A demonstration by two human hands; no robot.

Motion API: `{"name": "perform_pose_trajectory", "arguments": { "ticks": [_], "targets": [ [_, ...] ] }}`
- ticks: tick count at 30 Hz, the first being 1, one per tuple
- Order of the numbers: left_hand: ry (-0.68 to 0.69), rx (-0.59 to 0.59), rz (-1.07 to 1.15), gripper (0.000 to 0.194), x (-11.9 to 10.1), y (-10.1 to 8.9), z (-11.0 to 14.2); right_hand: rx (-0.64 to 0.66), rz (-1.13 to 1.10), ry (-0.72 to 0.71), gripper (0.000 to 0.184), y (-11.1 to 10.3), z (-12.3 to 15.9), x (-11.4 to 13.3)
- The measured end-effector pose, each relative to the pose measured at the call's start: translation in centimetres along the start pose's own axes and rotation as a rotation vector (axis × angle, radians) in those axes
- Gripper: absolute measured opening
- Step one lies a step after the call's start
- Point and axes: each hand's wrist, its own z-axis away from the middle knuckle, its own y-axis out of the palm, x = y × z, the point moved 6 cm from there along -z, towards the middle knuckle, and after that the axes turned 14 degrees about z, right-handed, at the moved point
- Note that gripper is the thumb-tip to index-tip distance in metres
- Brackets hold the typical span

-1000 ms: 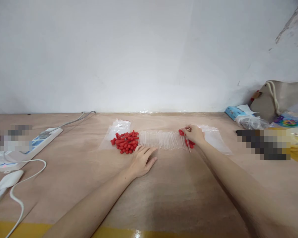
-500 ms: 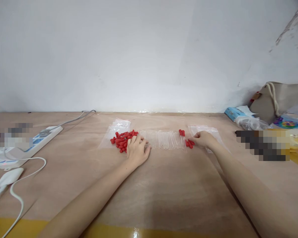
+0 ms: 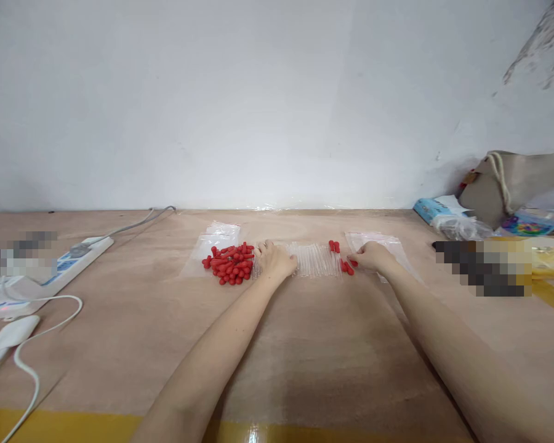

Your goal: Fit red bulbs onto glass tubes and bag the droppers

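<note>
The open left hand (image 3: pixel 276 263) is now off the red pile (image 3: pixel 231 264), on clear sticks (image 3: pixel 314 261); the right hand (image 3: pixel 368 256), by red bits (image 3: pixel 347 267), has an unclear grip.

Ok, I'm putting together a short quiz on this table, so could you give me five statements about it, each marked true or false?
1. The left hand is over the clear rods. True.
2. The larger red pile lies to the right of the clear rods. False: the larger red pile lies to their left.
3. The right hand is beside a few red pieces. True.
4. The power strip is on the right of the table. False: it is on the left.
5. The blue packet lies near the wall. True.
</note>
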Motion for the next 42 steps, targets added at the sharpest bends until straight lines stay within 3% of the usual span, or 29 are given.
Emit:
{"name": "perform_pose_trajectory", "arguments": {
  "ticks": [5,11,17,23,27,30,35,42],
  "targets": [
    [-0.09,0.056,-0.096,0.04,0.0,-0.1,-0.2,-0.1,0.007,0.02,0.024,-1.9,1.3,1.2],
    [-0.044,0.048,-0.133,0.033,-1.0,0.0,-0.2,-0.227,-0.106,-0.083,0.027,-2.5,2.8,4.1],
    [0.023,0.017,-0.129,0.028,-1.4,-0.1,0.2,-0.35,-0.412,-0.361,0.02,-1.0,4.3,7.4],
    [0.276,0.001,-0.055,0.021,0.6,-2.6,2.9,-0.615,-0.485,-0.683,0.017,0.1,7.6,10.0],
    [0.689,-0.109,0.113,0.015,2.6,-4.4,6.0,-0.612,-0.558,-0.777,0.015,0.7,9.6,10.9],
    [0.871,-0.188,0.147,0.022,4.2,-4.5,7.6,-0.594,-0.531,-0.821,0.015,1.0,10.8,11.5],
    [0.966,-0.178,0.199,0.031,4.5,-3.8,8.4,-0.621,-0.436,-0.887,0.015,1.4,12.2,11.7],
    [0.966,-0.178,0.207,0.029,3.9,-3.8,8.7,-0.638,-0.438,-0.905,0.011,1.3,12.4,11.7]
  ]
}}
